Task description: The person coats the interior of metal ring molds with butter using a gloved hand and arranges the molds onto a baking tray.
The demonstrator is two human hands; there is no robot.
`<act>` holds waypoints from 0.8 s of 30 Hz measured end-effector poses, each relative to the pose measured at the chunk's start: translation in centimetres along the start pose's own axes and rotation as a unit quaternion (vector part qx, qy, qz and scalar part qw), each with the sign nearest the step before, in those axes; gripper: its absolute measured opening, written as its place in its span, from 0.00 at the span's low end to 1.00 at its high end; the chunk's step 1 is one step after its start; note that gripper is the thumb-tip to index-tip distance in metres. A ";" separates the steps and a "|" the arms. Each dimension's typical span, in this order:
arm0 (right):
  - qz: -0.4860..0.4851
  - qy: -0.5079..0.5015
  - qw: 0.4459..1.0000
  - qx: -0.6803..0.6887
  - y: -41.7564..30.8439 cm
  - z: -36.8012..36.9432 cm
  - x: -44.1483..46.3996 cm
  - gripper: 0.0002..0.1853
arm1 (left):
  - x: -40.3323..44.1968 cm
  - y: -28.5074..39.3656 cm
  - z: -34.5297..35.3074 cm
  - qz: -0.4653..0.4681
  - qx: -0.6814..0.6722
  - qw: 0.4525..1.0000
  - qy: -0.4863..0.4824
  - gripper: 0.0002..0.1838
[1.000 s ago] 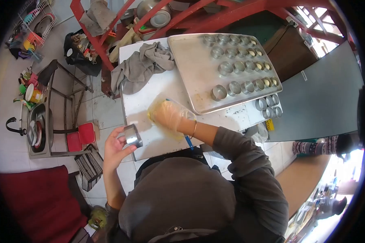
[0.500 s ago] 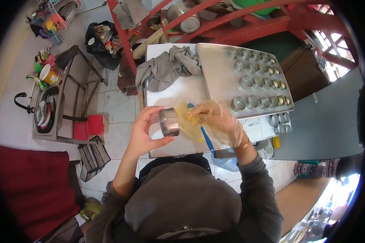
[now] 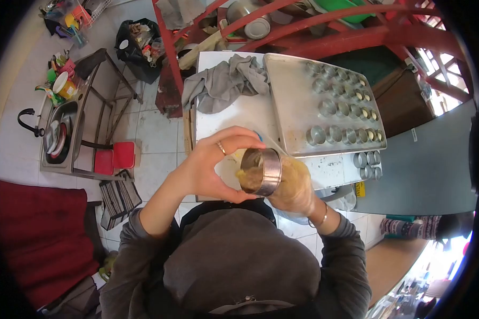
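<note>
The metal ring (image 3: 273,171) is short, round and silver, with a shiny outer wall. It is open at both ends and is turned on its side, one opening facing to the left. The left hand (image 3: 206,169) holds it between the thumb below and the fingers above. The gloved fingers of the right hand (image 3: 294,183) pass through it, yellowish at their tips.

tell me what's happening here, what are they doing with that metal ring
A person grips a short, wide metal ring in the bare left hand, while the right hand, in a thin plastic glove, has its fingers inside it. On the white table, a tray bears rows of small metal cups, some with something pale inside. A grey cloth lies beside the tray.
</note>
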State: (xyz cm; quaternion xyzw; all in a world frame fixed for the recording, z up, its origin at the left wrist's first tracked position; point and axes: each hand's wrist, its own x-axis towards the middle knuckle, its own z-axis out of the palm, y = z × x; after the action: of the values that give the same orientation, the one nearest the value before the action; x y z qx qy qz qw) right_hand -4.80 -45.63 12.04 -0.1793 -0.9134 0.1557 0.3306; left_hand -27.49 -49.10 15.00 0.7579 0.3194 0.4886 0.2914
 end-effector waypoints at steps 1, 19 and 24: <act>-0.015 -0.019 1.000 0.015 0.4 -0.6 -0.1 0.14 | 0.0 -0.2 0.0 0.001 -0.011 1.000 -0.008 0.38; 0.090 -0.122 0.983 0.102 -1.3 -1.4 1.5 0.10 | 0.7 -0.2 -0.6 0.011 0.054 0.998 0.032 0.37; 0.156 -0.305 0.865 0.365 0.0 -3.1 1.8 0.14 | -0.2 -1.3 0.3 -0.040 -0.008 0.999 0.016 0.37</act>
State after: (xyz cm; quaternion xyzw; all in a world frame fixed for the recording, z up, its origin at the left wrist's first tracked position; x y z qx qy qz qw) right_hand -4.06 -44.35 15.36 -0.1294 -0.8066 0.5748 0.0486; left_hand -27.48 -48.48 13.85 0.7343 0.3498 0.4911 0.3119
